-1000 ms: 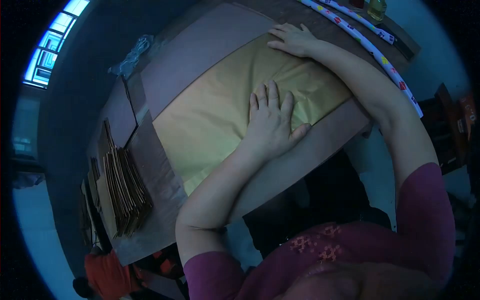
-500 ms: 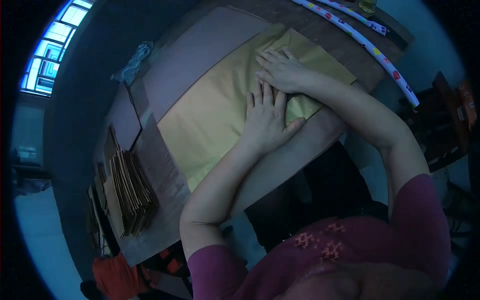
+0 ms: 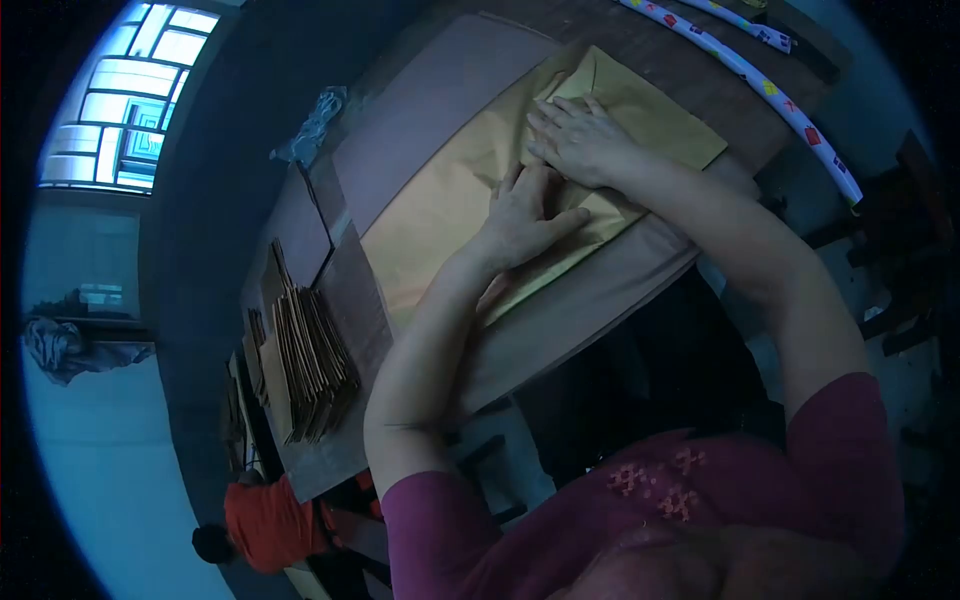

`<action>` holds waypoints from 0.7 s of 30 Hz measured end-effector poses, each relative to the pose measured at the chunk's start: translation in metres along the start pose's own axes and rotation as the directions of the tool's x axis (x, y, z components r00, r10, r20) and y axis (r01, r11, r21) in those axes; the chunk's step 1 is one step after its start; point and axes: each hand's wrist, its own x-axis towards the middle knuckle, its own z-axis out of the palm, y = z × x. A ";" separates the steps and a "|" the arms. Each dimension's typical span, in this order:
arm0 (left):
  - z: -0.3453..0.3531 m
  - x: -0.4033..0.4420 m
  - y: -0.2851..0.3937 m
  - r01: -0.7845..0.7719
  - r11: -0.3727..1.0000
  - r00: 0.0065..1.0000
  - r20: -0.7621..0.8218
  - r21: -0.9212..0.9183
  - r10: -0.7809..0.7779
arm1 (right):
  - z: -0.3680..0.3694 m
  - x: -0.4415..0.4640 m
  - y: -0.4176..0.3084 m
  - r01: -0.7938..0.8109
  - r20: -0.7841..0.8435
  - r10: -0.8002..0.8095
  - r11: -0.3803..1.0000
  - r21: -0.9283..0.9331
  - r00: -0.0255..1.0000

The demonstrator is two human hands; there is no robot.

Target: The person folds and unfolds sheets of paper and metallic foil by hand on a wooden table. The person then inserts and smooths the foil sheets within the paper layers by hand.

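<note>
A large golden-brown paper sheet [image 3: 435,215], creased and folded in places, lies across a stack of flat pinkish-brown sheets [image 3: 440,110]. My right hand [image 3: 583,143] rests flat on its far right part, fingers spread. Just nearer to me, my left hand [image 3: 525,220] presses on the paper with its fingers bent and its thumb held apart. A ridge of paper stands up around the left fingertips, which are partly hidden. Along the near side, the paper's edge is raised a little by my left wrist.
A bundle of folded brown paper pieces [image 3: 310,365] stands at the table's left end. Crumpled clear plastic [image 3: 312,125] lies at the far left edge. White patterned tubes [image 3: 770,90] lie at the far right. A person in orange [image 3: 270,525] is at lower left.
My left hand's fingers have gone from flat to bent, and the paper has buckled under them with its near edge lifting. My right hand stays flat. The whole view has shifted slightly.
</note>
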 end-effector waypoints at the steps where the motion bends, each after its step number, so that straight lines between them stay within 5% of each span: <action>1: -0.004 0.001 0.000 -0.004 1.000 1.000 0.007 0.001 0.004 | -0.001 0.000 0.000 -0.008 0.001 0.008 1.000 0.003 1.000; 3: -0.007 0.001 0.002 -0.057 0.973 0.998 0.001 -0.222 0.059 | 0.000 0.000 0.001 0.006 0.004 -0.006 0.999 -0.039 1.000; 4: -0.013 0.000 0.006 0.050 0.983 0.998 0.042 -0.179 -0.043 | 0.002 -0.001 0.001 0.001 0.016 -0.001 0.999 -0.034 1.000; 6: -0.010 0.001 -0.007 -0.052 0.997 0.986 -0.164 -0.051 0.043 | 0.005 -0.002 0.003 0.034 -0.025 -0.036 0.996 -0.078 0.999; 8: -0.017 0.001 -0.017 0.059 0.986 0.986 -0.146 -0.156 -0.082 | -0.003 -0.004 0.000 0.056 0.010 -0.056 0.992 -0.112 0.998; 11: -0.014 -0.003 -0.048 0.051 0.998 0.907 -0.416 -0.043 -0.064 | -0.007 -0.003 -0.003 -0.034 0.033 0.036 0.998 -0.050 0.999; 15: -0.014 0.003 -0.056 0.163 0.984 0.850 -0.516 0.069 -0.105 | -0.012 -0.006 -0.003 -0.025 0.063 0.030 0.997 -0.070 0.998; 17: -0.011 0.028 -0.048 -0.100 0.974 0.833 -0.517 0.205 0.195 | -0.007 -0.003 -0.001 -0.019 0.058 0.024 0.997 -0.071 0.998; 21: -0.005 0.090 -0.057 -0.179 0.941 0.888 -0.364 0.287 0.280 | -0.001 -0.001 0.001 0.027 0.027 -0.025 0.995 -0.094 0.999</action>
